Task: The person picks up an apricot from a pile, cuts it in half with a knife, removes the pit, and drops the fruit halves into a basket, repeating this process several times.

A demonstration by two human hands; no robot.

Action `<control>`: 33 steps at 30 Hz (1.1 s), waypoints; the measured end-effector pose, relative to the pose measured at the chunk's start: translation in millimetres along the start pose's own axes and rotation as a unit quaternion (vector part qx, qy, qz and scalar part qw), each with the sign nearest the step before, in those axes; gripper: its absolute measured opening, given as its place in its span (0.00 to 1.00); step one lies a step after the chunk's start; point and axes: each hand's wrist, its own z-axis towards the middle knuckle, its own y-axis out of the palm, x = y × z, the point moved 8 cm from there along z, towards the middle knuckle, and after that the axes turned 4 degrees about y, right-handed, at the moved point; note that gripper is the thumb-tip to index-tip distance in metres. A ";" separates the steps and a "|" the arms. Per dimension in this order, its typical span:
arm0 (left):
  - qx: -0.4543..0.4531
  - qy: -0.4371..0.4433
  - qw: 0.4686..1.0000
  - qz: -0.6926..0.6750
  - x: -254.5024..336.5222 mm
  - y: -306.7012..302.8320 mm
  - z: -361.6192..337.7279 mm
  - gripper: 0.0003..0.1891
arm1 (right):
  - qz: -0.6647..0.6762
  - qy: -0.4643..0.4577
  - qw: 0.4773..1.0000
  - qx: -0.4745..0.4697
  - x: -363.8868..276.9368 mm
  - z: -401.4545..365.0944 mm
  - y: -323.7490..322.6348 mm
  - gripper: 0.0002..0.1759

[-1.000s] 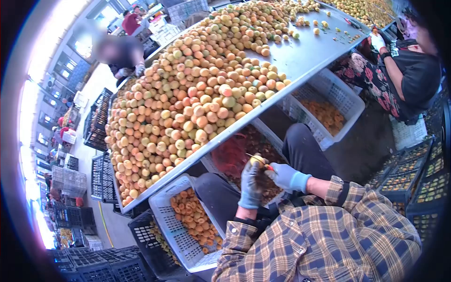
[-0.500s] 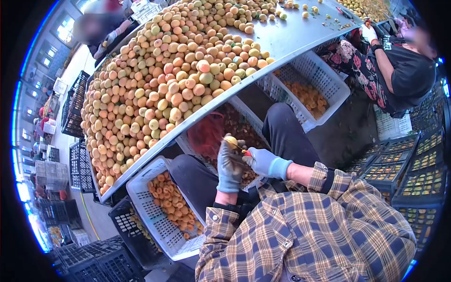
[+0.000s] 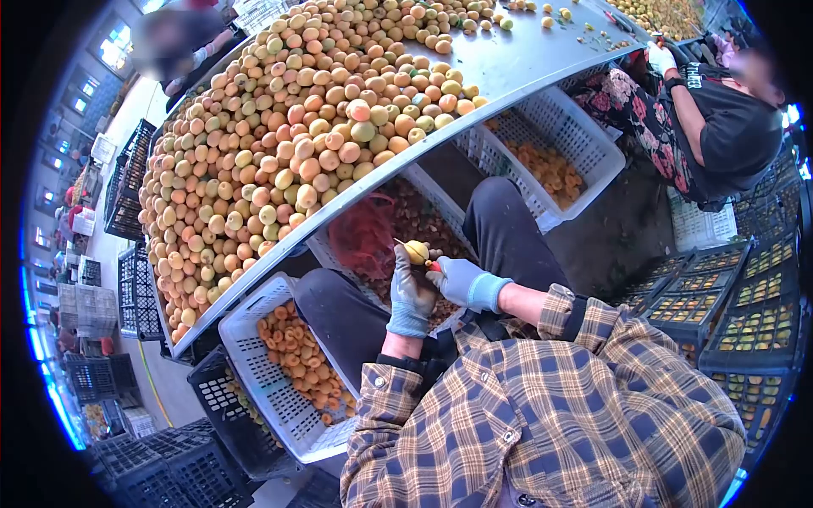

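My gloved left hand (image 3: 410, 292) grips a yellow-orange fruit (image 3: 416, 251) between thumb and fingers, above the gap between my knees. From the right, my gloved right hand (image 3: 460, 281) is closed around a small tool with a red handle (image 3: 434, 266), its thin tip against the fruit. Beneath both hands a white crate (image 3: 432, 193) contains dark reddish-brown pieces and red netting (image 3: 362, 233). Beside my left knee, another white crate (image 3: 241, 339) holds orange fruit pieces (image 3: 305, 360).
A metal table (image 3: 517, 59) bears a large heap of whole fruit (image 3: 279, 144). At the right sits a co-worker (image 3: 720, 127) near a white crate (image 3: 605, 161). Another person (image 3: 174, 42) is at the far left side. Black crates (image 3: 754, 322) of fruit stand at right.
The view has shifted slightly, so the table and crates appear a little lower left. Both hands keep hold of the fruit and tool, and the thin tip shows at the fruit's upper left.
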 end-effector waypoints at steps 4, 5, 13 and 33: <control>0.018 -0.021 0.996 -0.083 3.3 -11.2 0.8 0.31 | -0.048 0.025 0.998 -0.019 -5.3 -19.6 -3.5 0.20; 0.018 -0.021 0.996 -0.084 -0.2 -12.5 1.6 0.31 | -0.050 0.025 0.998 -0.019 -4.7 -18.2 -2.7 0.20; 0.002 -0.003 0.999 -0.048 -4.4 -20.0 8.6 0.32 | -0.044 -0.036 0.998 0.002 0.0 -6.8 -11.5 0.22; -0.089 -0.093 0.983 0.129 -1.4 44.3 -31.7 0.20 | 0.003 -0.189 0.975 0.117 -40.2 -24.3 -67.0 0.24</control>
